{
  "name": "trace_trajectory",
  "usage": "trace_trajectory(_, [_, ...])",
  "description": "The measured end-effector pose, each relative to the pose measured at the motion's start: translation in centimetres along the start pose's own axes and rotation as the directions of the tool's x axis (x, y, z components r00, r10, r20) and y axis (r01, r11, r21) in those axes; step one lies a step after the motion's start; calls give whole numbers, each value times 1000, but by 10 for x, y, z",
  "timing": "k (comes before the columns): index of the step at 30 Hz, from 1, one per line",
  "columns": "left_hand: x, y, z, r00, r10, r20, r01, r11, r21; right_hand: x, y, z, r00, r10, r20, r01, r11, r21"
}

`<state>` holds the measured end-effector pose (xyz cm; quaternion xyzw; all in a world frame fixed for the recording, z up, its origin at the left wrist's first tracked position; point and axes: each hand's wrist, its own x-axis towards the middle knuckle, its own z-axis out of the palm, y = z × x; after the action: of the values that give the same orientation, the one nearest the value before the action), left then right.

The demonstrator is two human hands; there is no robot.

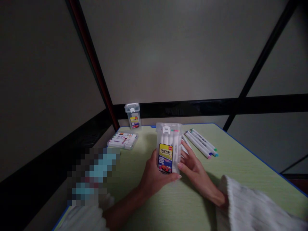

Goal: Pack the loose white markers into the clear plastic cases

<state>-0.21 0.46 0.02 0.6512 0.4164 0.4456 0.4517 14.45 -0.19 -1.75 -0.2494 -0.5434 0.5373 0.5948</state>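
A clear plastic marker case (176, 146) stands upright between my hands, its lid closed with a white latch and a yellow and blue label on its front. White markers show through its wall. My left hand (156, 175) wraps round the lower left side, thumb across the bottom front. From the right, my right hand (196, 168) grips the case's side, thumb in front and fingers partly hidden behind. Several loose white markers (201, 144) with coloured ends lie on the table just beyond my right hand.
A second clear marker case (132, 115) stands at the table's back left corner. In front of it lies a flat pack of markers (123, 140). The pale green table (231, 166) has a blue edge, with dark-framed panels behind. A pixelated patch hides part of the left side.
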Motion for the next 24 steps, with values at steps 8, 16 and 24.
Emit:
trace_trajectory(8, [2, 1, 6, 989, -7, -148, 11, 1000, 23, -2, 6, 1, 998, -15, 66, 21, 996, -85])
trace_trajectory(16, [25, 11, -38, 910, 66, -410, -28, 995, 97, -12, 1, 3, 993, 100, 67, -84, 974, -209])
trace_trajectory(24, [82, 22, -131, 618, 219, -755, 22, 955, 295, -16, -2, 6, 990, 117, 81, -89, 954, -286])
